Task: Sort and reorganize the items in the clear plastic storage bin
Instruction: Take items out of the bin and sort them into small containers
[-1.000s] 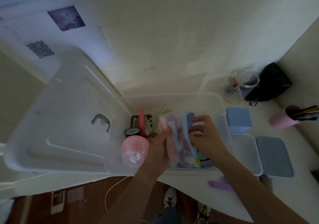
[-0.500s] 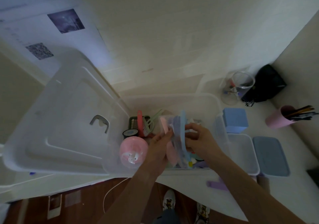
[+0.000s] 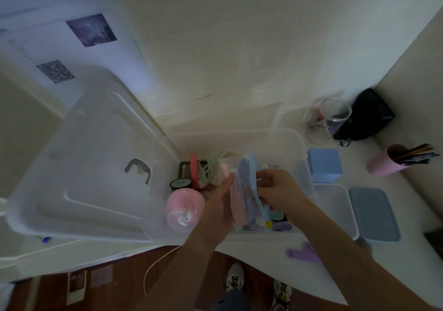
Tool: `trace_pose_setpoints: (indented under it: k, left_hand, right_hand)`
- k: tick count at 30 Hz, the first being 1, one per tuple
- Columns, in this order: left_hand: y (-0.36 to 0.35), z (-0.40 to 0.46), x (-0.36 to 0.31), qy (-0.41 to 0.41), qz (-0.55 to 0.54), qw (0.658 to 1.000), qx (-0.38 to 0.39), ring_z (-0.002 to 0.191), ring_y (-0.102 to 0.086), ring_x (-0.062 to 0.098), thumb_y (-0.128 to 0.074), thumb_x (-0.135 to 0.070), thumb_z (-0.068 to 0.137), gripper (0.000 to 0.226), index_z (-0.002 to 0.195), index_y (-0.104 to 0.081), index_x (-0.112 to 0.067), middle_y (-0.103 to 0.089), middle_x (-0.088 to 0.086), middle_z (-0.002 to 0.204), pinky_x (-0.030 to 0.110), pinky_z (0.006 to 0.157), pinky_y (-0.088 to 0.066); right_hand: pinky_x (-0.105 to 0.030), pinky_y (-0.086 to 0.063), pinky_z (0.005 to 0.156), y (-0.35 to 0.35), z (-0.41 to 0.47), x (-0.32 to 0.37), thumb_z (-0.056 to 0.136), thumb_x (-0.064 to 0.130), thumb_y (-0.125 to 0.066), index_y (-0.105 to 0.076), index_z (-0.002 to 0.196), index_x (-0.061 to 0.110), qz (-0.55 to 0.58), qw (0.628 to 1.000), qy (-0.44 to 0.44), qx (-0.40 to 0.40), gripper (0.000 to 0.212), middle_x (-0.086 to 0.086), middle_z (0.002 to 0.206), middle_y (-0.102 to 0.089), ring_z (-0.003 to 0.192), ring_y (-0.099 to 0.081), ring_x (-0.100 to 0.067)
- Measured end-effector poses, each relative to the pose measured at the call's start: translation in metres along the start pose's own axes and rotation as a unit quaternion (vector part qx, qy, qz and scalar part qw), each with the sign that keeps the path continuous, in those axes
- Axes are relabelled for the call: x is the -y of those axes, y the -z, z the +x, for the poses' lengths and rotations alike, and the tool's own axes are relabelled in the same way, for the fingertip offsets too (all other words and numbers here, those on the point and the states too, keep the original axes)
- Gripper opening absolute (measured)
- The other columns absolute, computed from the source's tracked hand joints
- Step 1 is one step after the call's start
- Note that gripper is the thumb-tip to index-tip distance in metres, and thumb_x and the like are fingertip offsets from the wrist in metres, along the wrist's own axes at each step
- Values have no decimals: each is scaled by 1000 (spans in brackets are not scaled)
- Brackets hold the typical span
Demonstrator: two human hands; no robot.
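Clear plastic forms the bin, which sits on the white counter with its lid swung open to the left. Both hands are inside it. The left hand lies flat, fingers straight, pressed against the pink side of a bundle of flat pouches that stands on edge in the middle of the bin. The right hand has its fingers curled and pinches the other side of the bundle, next to a light-blue strip that arcs down to the bin's near wall. Exactly what the right fingers grip is blurred.

Left of the hands, inside the bin, are a round pink container, a small black tin, a dark green basket, a red comb and a pale green comb. Small round items lie at the bin's near right corner, under the right wrist.

Outside the bin to the right stand a blue box, a white tray and a grey-blue lid. Behind them are a glass jar, a black pouch and a pink cup holding pencils. A purple object lies on the counter near the front edge.
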State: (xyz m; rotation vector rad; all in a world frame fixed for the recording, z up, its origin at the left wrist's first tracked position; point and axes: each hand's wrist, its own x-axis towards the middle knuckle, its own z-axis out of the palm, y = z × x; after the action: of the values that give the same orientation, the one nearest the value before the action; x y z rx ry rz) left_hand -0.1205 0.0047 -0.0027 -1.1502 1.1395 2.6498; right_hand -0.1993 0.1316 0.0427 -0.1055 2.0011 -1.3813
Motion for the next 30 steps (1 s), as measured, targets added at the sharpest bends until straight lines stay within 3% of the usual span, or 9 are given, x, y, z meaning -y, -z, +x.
trace_pose_setpoints:
  k: [3,6,8,10,12,16,20,25,30]
  left_hand:
    - [-1,-4,0,17,2,1000,-8,75,-73,16,-52,-38,101,34,110,-68,-10,-69,10,100,28,63,-58]
    - [-4,-7,1,25,49,998,23,55,-70,17,-49,-16,103,38,77,-74,-5,-68,15,75,25,49,-56]
    - [-5,-12,2,10,63,998,21,65,-73,22,-57,-9,97,22,86,-74,0,-74,16,78,31,56,-60]
    - [0,-16,0,-15,42,999,20,84,-73,30,-65,-12,93,19,102,-75,1,-74,22,99,38,69,-62]
    - [4,-15,-1,-26,36,999,15,93,-71,34,-71,-18,87,32,113,-72,0,-71,24,111,41,77,-61]
    - [17,-13,-7,2,20,1000,21,95,-73,30,-74,-21,79,46,121,-69,-2,-71,20,113,38,76,-61]
    - [32,-12,-12,45,-36,996,62,115,-66,29,-82,-22,77,60,132,-64,-5,-65,15,130,40,90,-58]
    - [49,-19,-18,60,-102,986,120,97,-73,27,-93,-20,60,52,107,-77,-3,-73,15,111,36,76,-62]
    - [54,-22,-23,46,-98,988,109,85,-75,27,-81,-17,72,28,94,-80,-1,-75,15,97,38,73,-63]
  right_hand:
    - [-18,-42,43,-1,0,-4,88,-9,-62,-72,90,7,-3,1000,-4,31,18,3,55,-66,47,-58,-8]
    - [-21,-51,55,-1,3,-12,86,11,-73,-79,85,15,-65,998,20,8,7,7,59,-70,57,-66,-8]
    - [-17,-48,54,-1,1,-13,80,26,-70,-79,76,23,-178,981,75,-29,10,15,48,-64,51,-62,0]
    - [-23,-53,55,2,0,-12,75,39,-66,-78,71,27,-255,957,131,-54,17,17,48,-63,53,-63,0]
    - [-26,-58,63,7,-1,-10,79,34,-76,-80,80,31,-241,956,154,-69,5,19,56,-67,59,-66,2]
    - [-18,-55,75,29,-1,-15,80,22,-81,-79,94,26,-180,970,161,-33,15,12,84,-76,75,-69,0]
    - [-17,-55,74,55,-10,-31,80,5,-79,-78,95,20,-110,984,137,-37,21,5,81,-76,77,-71,-6]
    - [-31,-57,85,64,10,-77,73,-2,-74,-73,100,24,-257,964,63,31,37,2,91,-76,84,-71,-12]
    - [-25,-46,91,16,57,-98,85,16,-69,-58,134,19,-446,870,88,192,50,-3,125,-63,110,-61,-23]
